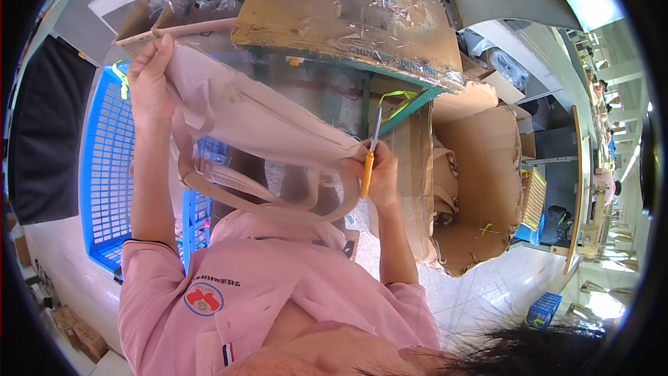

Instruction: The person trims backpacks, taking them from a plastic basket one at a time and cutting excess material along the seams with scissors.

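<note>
A pale pink bag (243, 104) with straps is stretched between my two hands. At the upper left, my left hand (151, 83) pinches one end of it, fingers closed. Its straps (257, 202) hang in loops below, in front of my pink shirt. My right hand (380, 170) is closed at the other end of the bag and holds an orange-handled tool (367, 174), whose metal part points up. Whether it is a pair of scissors I cannot tell. Just above the tool is a yellow-green strip (398, 97).
Ahead stands a worn cardboard-covered table (334, 17) with scraps on top. An open cardboard box (480, 174) with pinkish items inside is on the right. A blue plastic basket (110, 174) stands at the left, near a dark panel (49, 132).
</note>
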`<state>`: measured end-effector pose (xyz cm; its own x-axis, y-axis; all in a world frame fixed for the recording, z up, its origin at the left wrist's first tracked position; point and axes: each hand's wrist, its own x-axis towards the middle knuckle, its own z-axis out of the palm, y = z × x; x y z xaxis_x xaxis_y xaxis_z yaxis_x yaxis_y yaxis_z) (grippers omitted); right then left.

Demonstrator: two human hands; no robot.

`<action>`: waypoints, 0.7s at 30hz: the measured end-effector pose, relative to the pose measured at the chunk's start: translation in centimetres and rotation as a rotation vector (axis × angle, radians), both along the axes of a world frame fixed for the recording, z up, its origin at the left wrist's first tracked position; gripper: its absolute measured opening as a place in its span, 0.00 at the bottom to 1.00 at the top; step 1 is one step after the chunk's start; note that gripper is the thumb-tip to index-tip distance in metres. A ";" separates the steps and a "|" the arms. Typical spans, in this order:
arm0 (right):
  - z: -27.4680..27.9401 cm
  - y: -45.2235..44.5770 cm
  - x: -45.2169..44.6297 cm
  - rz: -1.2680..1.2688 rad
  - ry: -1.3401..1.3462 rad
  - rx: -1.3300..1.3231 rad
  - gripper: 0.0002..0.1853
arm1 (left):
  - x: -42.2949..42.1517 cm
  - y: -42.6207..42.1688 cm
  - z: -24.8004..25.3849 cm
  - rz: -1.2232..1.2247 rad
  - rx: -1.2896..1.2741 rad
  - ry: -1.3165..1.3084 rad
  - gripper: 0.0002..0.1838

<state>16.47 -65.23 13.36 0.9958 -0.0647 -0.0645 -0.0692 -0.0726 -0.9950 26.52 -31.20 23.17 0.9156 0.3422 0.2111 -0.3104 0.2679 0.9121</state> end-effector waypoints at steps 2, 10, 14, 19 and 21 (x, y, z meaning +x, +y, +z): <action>-0.3 -0.6 0.1 0.001 -0.038 -0.005 0.16 | 0.1 0.5 -0.9 0.008 -0.002 0.059 0.07; 0.9 -1.1 0.1 -0.013 -0.036 -0.212 0.14 | 0.8 0.5 -6.1 -0.006 -0.091 0.286 0.07; 2.9 -1.6 0.9 0.129 -0.014 -0.667 0.21 | 1.5 -0.7 -6.8 -0.003 -0.094 0.268 0.07; 4.6 -2.6 2.0 0.195 -0.280 -1.000 0.26 | 2.0 -1.4 -6.4 -0.041 -0.091 0.247 0.07; 5.7 -3.1 2.7 0.241 -0.398 -1.093 0.25 | 1.9 -1.4 -6.4 -0.044 -0.090 0.243 0.06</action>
<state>19.15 -68.28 19.09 0.9274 0.2987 0.2251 0.3626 -0.8652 -0.3462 28.45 -32.62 16.73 0.9503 0.3079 -0.0468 -0.0708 0.3600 0.9303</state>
